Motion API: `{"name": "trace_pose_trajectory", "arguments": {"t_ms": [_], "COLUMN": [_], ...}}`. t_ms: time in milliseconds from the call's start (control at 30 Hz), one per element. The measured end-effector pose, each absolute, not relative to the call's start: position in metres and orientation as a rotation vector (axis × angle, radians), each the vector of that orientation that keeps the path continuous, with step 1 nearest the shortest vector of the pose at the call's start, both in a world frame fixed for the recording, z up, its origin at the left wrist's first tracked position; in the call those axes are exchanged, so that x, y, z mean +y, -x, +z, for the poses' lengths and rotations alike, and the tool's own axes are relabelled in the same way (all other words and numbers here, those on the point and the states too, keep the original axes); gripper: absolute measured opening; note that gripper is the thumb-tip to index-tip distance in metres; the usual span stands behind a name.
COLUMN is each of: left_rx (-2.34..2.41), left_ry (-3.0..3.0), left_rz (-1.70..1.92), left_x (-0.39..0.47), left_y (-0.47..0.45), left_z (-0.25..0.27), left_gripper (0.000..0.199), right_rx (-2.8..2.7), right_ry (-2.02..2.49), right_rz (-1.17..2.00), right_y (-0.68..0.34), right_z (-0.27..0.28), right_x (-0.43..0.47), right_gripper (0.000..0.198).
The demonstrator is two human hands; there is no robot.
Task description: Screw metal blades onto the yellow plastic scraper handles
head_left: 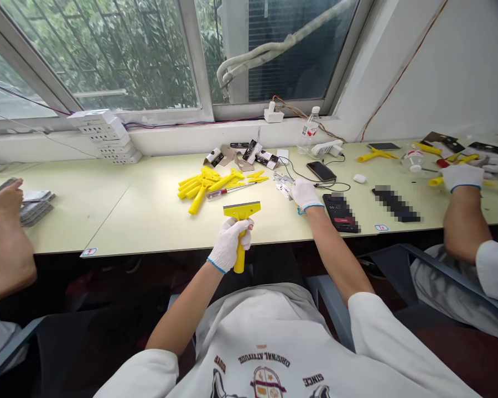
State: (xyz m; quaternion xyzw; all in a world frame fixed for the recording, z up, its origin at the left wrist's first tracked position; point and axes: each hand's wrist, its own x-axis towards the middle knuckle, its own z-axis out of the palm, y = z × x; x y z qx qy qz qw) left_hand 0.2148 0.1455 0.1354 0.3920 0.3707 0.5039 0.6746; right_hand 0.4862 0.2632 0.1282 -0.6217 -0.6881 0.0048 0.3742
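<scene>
My left hand, in a white knit glove, is closed around the handle of a yellow scraper. The scraper is upright over the table's front edge, with a grey blade strip along its top. At a small pile of silver metal pieces, my gloved right hand has its fingers drawn together; whatever is between them is hidden. Yellow scraper handles lie heaped beyond my left hand. Beside them rests a screwdriver with a red handle, and small yellow plates lie behind its tip.
Black-and-white packaging cards lie near the window wall. Right of my hand are phones, a cable and a white earbud case. A bottle stands behind. Co-workers' hands appear at left and right.
</scene>
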Motion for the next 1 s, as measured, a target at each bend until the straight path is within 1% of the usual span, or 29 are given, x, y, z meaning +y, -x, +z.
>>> {"name": "trace_pose_trajectory", "arguments": {"t_ms": [67, 133, 200, 300, 400, 600, 867, 933, 1000], "left_rx": [0.905, 0.984, 1.048, 1.117, 1.161, 1.154, 1.138, 1.136, 1.152], "left_ry": [-0.897, -0.934, -1.007, -1.124, -1.284, -1.625, -1.666, -1.646, -1.602], "left_rz": [1.151, 1.164, 1.194, 1.235, 1.247, 1.353, 1.347, 1.344, 1.323], "left_x": [0.147, 0.147, 0.146, 0.142, 0.138, 0.136, 0.134, 0.133, 0.132], "left_y": [-0.216, -0.218, -0.221, -0.225, -0.227, -0.228, -0.226, -0.226, -0.226], "left_z": [0.133, 0.131, 0.129, 0.125, 0.121, 0.116, 0.118, 0.119, 0.119], "left_gripper": [0.021, 0.02, 0.019, 0.018, 0.018, 0.016, 0.014, 0.013, 0.013], "right_rx": [-1.775, -1.802, -1.844, -1.842, -1.88, -1.88, -1.807, -1.759, -1.699], "right_ry": [1.525, 1.443, 1.328, 1.03, 0.952, 1.011, 1.075, 1.108, 1.153], "right_rz": [0.033, 0.061, 0.104, 0.244, 0.312, 0.279, 0.318, 0.381, 0.457], "right_y": [-0.478, -0.465, -0.449, -0.425, -0.412, -0.409, -0.406, -0.406, -0.407], "right_z": [0.133, 0.136, 0.138, 0.141, 0.142, 0.135, 0.143, 0.145, 0.146], "right_x": [0.253, 0.237, 0.214, 0.18, 0.162, 0.164, 0.159, 0.159, 0.163], "right_gripper": [0.034, 0.021, 0.017, 0.008, 0.004, 0.007, 0.005, 0.008, 0.017]}}
